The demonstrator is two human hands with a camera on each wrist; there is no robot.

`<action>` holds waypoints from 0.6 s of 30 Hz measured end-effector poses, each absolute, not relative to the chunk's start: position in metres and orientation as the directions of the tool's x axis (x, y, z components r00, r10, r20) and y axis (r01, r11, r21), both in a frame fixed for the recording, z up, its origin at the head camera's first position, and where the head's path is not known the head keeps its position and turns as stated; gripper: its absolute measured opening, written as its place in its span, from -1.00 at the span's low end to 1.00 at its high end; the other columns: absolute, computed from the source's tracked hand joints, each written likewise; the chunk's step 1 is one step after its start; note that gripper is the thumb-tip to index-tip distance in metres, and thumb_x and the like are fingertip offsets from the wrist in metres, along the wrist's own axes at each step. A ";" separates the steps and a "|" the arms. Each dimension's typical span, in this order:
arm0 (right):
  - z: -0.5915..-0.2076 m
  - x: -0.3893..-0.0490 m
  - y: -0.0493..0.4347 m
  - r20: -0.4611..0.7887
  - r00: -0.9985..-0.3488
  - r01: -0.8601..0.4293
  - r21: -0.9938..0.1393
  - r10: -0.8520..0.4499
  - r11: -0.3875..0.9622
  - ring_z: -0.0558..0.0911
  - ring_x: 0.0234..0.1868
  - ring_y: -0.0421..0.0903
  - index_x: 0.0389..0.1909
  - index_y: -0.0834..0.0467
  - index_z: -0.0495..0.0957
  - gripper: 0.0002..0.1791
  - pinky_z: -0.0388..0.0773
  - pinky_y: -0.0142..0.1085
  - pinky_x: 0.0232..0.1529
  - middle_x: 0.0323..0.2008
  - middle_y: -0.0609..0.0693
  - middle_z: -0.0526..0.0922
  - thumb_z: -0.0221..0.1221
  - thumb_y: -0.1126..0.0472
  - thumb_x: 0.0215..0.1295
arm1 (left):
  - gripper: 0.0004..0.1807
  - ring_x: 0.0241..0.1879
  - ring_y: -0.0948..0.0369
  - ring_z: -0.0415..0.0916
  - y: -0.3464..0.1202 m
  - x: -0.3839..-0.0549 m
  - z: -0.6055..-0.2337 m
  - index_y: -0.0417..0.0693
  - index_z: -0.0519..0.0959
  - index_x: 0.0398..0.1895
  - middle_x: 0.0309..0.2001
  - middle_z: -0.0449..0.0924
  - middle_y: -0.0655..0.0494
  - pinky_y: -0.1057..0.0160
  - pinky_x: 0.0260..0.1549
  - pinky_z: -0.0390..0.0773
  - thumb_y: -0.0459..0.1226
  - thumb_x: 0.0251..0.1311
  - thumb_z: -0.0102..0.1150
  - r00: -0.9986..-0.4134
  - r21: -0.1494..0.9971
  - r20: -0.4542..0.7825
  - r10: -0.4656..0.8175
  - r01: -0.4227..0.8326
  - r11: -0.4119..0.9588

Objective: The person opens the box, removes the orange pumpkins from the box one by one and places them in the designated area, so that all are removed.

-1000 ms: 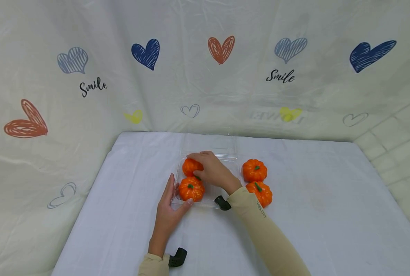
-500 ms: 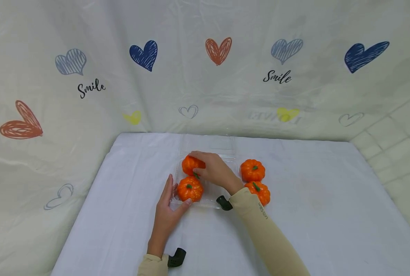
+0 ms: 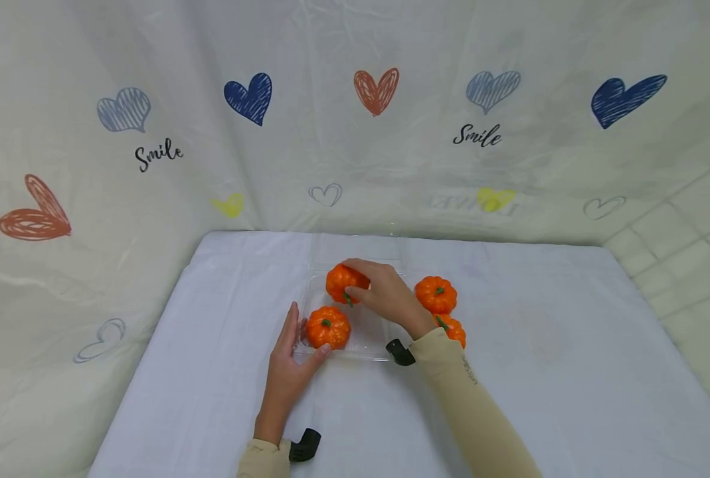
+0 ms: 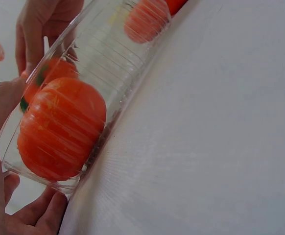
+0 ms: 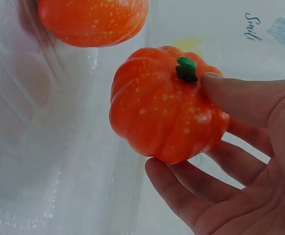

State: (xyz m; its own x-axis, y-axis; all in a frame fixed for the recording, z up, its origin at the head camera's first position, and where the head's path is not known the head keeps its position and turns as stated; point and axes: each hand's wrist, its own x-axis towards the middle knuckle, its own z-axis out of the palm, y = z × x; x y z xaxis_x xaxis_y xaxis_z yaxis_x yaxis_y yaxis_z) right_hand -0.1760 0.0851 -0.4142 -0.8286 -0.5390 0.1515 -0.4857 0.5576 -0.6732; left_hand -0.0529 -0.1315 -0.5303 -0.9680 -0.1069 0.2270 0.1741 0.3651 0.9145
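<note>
My right hand (image 3: 387, 292) pinches a small orange pumpkin (image 3: 341, 282) over the back of a clear plastic box (image 3: 369, 335). In the right wrist view, the thumb presses beside the green stem of this pumpkin (image 5: 157, 107) and the fingers curl under its side. A second pumpkin (image 3: 328, 327) sits in the box's front left corner. My left hand (image 3: 284, 378) grips that corner, thumb at the front rim and fingers along the left side. Through the box wall, the left wrist view shows the seated pumpkin (image 4: 61, 129).
Two more pumpkins, a rear one (image 3: 436, 295) and a front one (image 3: 455, 330) partly behind the right sleeve, lie right of the box. The box's clear lid (image 3: 360, 249) stands folded back toward the heart-printed curtain (image 3: 414, 153). White cloth (image 3: 546, 358) covers the table.
My right hand has shifted the rear pumpkin to the right and slightly up, away from the pumpkin in front. The left hand stays on the box corner.
</note>
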 end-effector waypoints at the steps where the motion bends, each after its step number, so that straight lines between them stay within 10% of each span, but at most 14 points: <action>1: -0.414 -0.176 0.087 0.151 -0.833 -0.480 -0.676 -0.532 0.559 0.63 0.27 0.08 0.42 0.21 0.55 -0.46 0.59 -0.03 0.32 0.34 0.08 0.64 0.37 0.25 0.47 | 0.06 0.49 0.01 0.40 -0.131 -0.053 -0.531 0.06 0.09 0.76 0.69 0.10 0.10 -0.09 0.38 0.42 -0.01 0.32 0.49 -0.968 0.913 0.227 -0.108 0.173 0.369; 18: -0.415 -0.176 0.125 0.071 -0.910 -0.328 -0.727 -0.409 0.603 0.71 0.06 0.12 0.42 0.29 0.51 -0.42 0.75 -0.09 0.04 0.26 0.15 0.66 0.29 0.05 0.55 | 0.09 0.49 0.03 0.40 -0.129 -0.053 -0.529 0.07 0.09 0.76 0.68 0.12 0.12 -0.03 0.38 0.41 0.03 0.29 0.51 -0.972 0.914 0.196 -0.129 0.134 0.383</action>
State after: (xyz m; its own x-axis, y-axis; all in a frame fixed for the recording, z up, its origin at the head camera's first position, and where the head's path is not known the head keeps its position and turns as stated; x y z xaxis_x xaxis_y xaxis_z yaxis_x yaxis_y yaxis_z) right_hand -0.1757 0.1250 -0.4146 -0.9095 -0.4095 0.0712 -0.3283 0.6029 -0.7271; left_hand -0.0529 -0.1289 -0.5287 -0.9721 -0.1289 0.1961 0.1336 0.3832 0.9140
